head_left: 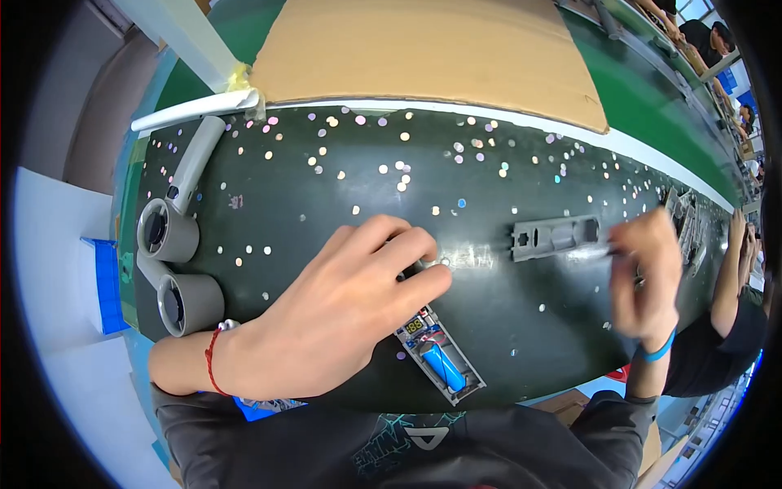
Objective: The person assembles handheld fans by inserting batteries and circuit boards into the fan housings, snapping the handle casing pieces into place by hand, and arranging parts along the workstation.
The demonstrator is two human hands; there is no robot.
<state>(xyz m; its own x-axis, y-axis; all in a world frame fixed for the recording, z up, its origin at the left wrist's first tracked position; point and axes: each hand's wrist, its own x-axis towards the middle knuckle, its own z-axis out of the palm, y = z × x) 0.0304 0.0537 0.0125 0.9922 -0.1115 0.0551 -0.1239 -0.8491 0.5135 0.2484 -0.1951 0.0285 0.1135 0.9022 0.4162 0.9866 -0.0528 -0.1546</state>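
My left hand (350, 297) is closed, its bent fingers gripping the upper end of an open grey device housing (472, 389). Inside the housing lie a blue cylindrical battery (442, 367), red and blue wires and a small digit display (415, 324). The hand hides the housing's far end. To the right, a long grey cover shell (558, 238) rests on the dark table with its hollow side showing. My right hand (649, 273) is beside the shell's right end, fingers curled and smeared by motion. Whether it holds anything is unclear.
Two grey round-headed handheld-fan bodies (191, 303) stand at the left edge. Small round pale stickers dot the dark table (342, 228). A cardboard sheet (432, 57) lies beyond the white rim. More grey parts (692, 232) and another person's arm (727, 273) are at the right.
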